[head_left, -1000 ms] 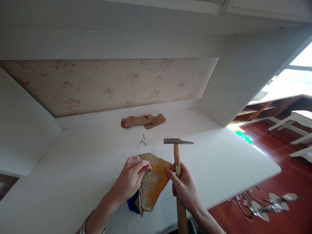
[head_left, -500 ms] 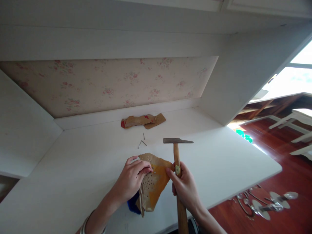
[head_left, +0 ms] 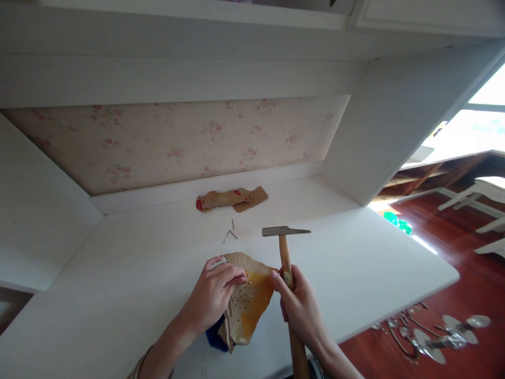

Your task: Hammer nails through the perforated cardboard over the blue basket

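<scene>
At left hand (head_left: 216, 285): tan sheet (head_left: 254, 297), orange-stained, hole-dotted.

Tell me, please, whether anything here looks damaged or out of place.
Yes: the brown-and-orange sheet left of the hammer is peppered with small holes. Also, a light fitting, seemingly, lies by the red floor past the worktop, an unusual spot for one.
</scene>
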{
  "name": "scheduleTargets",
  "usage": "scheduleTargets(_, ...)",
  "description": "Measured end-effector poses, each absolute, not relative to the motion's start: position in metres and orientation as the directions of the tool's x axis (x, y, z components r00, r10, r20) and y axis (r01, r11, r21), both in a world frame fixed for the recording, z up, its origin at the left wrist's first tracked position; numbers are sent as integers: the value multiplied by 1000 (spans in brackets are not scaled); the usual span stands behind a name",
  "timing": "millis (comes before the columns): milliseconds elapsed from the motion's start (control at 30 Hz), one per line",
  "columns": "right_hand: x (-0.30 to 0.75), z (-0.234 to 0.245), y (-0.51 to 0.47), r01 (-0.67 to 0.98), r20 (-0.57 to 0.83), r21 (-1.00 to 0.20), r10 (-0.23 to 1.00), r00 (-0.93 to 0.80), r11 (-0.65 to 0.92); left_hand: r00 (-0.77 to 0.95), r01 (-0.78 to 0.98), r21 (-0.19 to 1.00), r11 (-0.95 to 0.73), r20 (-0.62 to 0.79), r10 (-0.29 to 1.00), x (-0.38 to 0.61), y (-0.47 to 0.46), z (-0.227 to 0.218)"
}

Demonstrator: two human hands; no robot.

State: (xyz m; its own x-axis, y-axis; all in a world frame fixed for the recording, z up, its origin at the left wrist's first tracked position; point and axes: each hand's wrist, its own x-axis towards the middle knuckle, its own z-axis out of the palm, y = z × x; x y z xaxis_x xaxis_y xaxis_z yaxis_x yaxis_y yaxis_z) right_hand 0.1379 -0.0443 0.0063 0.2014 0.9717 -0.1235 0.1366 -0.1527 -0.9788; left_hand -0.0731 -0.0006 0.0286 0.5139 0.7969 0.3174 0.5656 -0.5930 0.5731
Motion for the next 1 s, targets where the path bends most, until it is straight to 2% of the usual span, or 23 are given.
scheduleTargets(133,143,12,-51,178,-102,-974,972,210,-141,510,576,546,-609,342,789,-72,-2,29)
scheduleTargets(367,143,12,-83,205,-93,-972,987,130,-118,534,619,498,-608,302,790,-69,-5,34)
scheduleTargets(700,136,9,-92,391,113,-916,992,46,87,534,638,450,-625,328,780,-65,-6,33)
scheduleTargets(1000,138,-9,-94,513,210,-844,977,47,157,525,626,467,-624,340,781,-64,-6,34)
